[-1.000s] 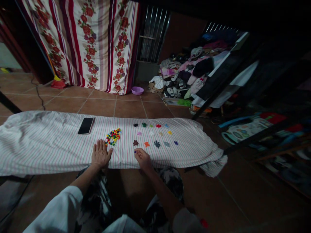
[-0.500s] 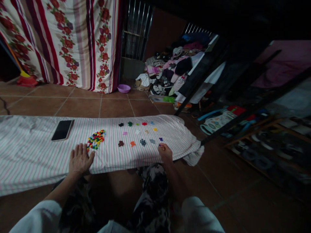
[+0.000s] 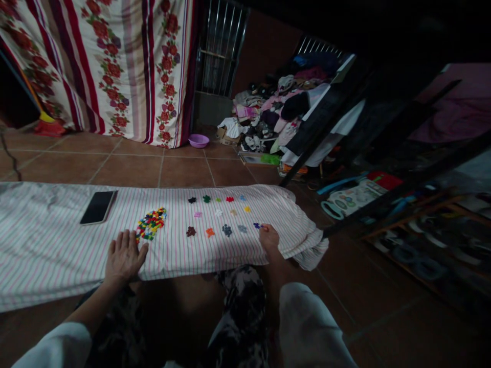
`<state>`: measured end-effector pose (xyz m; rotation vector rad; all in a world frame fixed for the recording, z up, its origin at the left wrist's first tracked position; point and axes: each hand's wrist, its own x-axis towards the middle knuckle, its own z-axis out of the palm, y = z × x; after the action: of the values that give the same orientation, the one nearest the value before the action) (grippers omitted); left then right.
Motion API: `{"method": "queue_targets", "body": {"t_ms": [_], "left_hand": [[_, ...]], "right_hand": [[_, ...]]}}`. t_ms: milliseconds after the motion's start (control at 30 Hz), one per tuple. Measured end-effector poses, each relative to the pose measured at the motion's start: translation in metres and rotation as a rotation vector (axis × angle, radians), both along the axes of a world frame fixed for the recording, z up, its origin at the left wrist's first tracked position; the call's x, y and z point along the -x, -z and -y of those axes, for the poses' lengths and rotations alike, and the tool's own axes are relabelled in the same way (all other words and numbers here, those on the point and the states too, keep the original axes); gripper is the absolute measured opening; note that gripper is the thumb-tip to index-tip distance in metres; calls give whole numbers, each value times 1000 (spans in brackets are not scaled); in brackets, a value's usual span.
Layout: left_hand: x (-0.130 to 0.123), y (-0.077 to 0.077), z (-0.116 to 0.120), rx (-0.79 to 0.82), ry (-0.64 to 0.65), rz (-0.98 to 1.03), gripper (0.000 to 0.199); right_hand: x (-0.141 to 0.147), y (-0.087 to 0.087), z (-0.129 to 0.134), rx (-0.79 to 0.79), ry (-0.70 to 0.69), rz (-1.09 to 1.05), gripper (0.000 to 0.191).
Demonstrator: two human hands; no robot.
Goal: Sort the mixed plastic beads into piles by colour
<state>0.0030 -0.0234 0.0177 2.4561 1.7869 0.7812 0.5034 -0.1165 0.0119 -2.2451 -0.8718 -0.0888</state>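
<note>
While beside fourteen single-colour piles, one right hand (fingers together); near one mixed heap, one left hand, fingers apart.

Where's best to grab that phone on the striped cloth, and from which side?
I'd span the phone across its two long edges, mid-length, from above on the near side, likely with the left hand: the phone lies flat and slim, dark face up, long edges exposed.

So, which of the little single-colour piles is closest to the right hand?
The dark blue pile, at the right end of the nearest row. It lies beside the right hand; every other single-colour pile is farther left.
</note>
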Motion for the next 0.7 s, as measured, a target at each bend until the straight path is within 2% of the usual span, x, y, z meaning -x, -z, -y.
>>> {"method": "queue_targets", "body": {"t_ms": [133,233,500,700], "left_hand": [[0,2,-1,11,-16,-25,60],[-1,3,-2,19,-28,-44,60],[-2,1,-2,6,-45,-60,60],[1,0,-1,9,-11,-74,59]], "right_hand": [[-3,0,-4,93,36,-71,31],[-3,2,-3,97,20,-107,31],[-1,4,3,-75,12,-221,39],[-7,9,2,-236,-90,-342,43]]}}
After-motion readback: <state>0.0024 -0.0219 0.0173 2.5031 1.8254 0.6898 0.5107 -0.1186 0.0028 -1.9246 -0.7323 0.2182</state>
